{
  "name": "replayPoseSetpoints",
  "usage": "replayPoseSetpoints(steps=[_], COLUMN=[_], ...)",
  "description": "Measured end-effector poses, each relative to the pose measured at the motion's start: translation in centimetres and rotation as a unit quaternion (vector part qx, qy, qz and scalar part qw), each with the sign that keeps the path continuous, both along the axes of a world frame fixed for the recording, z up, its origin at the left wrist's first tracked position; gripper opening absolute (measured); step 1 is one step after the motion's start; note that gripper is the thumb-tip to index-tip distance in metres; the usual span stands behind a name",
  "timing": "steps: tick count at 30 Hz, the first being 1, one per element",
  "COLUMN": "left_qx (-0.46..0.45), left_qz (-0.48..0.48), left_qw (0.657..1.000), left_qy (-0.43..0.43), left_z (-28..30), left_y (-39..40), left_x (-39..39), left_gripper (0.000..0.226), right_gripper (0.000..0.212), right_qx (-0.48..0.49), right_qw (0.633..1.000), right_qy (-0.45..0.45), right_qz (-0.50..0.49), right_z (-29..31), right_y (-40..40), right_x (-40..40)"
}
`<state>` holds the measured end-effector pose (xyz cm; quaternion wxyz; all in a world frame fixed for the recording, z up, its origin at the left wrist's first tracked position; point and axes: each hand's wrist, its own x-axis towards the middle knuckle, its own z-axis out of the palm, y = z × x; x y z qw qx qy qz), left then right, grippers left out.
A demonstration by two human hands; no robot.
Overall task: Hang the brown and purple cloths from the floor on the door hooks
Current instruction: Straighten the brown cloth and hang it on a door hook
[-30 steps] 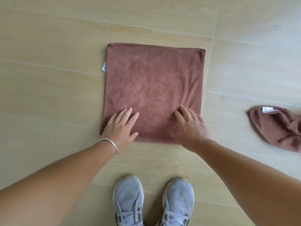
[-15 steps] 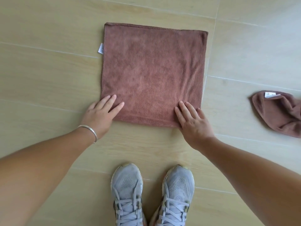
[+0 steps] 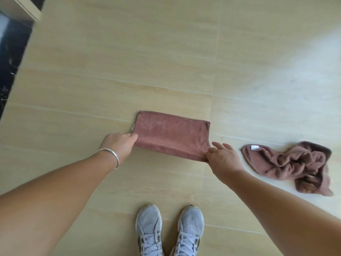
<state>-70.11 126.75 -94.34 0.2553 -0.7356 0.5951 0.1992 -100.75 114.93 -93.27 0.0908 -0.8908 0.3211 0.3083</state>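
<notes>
At far left, a pale cabinet edge (image 3: 22,10) and a dark strip (image 3: 11,58) border the beige tiled floor (image 3: 129,61) on which a person bends over the laundry. The left hand (image 3: 119,144), a silver bangle (image 3: 110,154) at its wrist, pinches the near left corner of a brown cloth (image 3: 171,133), fingers curled round the hem. The cloth is raised along its near edge, while its far edge appears to rest on the tile; a small tag (image 3: 132,126) shows on its left side. The right hand (image 3: 222,157) holds the near right corner between thumb and forefinger, the other fingers fanned loosely outward. Further right, well apart from the first, a second cloth (image 3: 287,163) of much the same brownish tone lies crumpled on the floor, a white label (image 3: 254,147) showing at its upper left; whether this is the purple one cannot be told. Below, a pair of grey trainers (image 3: 169,230) point toward the work. The fabric looks like soft, light terry that sags between the two grips and has no stiffness of its own, so it is likely to droop and swing once clear of the floor. Corners or a bunched hem seem the surest holds; it is neither fragile nor slippery. No door hooks are in view.
</notes>
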Motion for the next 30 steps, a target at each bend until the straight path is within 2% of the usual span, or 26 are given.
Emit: replayPoseSetpoints(steps=[6,10,14,17,23,27,30], left_qx=[0.000,0.012,-0.028,-0.043,-0.075,-0.109,-0.141], left_qz=[-0.009,0.011,-0.021,-0.050,-0.066,-0.071,-0.070], left_qw=[1.000,1.000,0.999,0.997,0.994,0.990,0.985], left_qy=[-0.012,-0.016,-0.041,-0.051,-0.047,-0.055,-0.063], left_z=[12.3,20.5,29.3,35.4,47.9,56.1,62.7], left_y=[-5.0,-8.2,-10.5,-11.9,-13.7,-14.5,-15.2], left_x=[3.1,5.1,5.9,6.0,6.2,6.7,7.3], left_gripper=[0.043,0.060,0.041,0.035,0.031,0.029,0.029], right_gripper=[0.034,0.035,0.033,0.028,0.031,0.021,0.024], right_qx=[-0.014,-0.041,-0.071,-0.091,-0.159,-0.180,-0.220], right_qw=[1.000,0.997,0.994,0.991,0.981,0.976,0.969], right_qy=[0.000,-0.030,-0.050,-0.061,-0.097,-0.111,-0.110], right_qz=[-0.027,-0.052,-0.066,-0.071,-0.051,-0.054,-0.033], right_z=[11.4,18.9,27.2,33.4,46.2,54.8,61.4], right_y=[-4.0,-7.5,-10.7,-12.5,-15.2,-16.7,-17.3], right_x=[2.4,3.6,4.0,3.7,2.9,3.6,4.1])
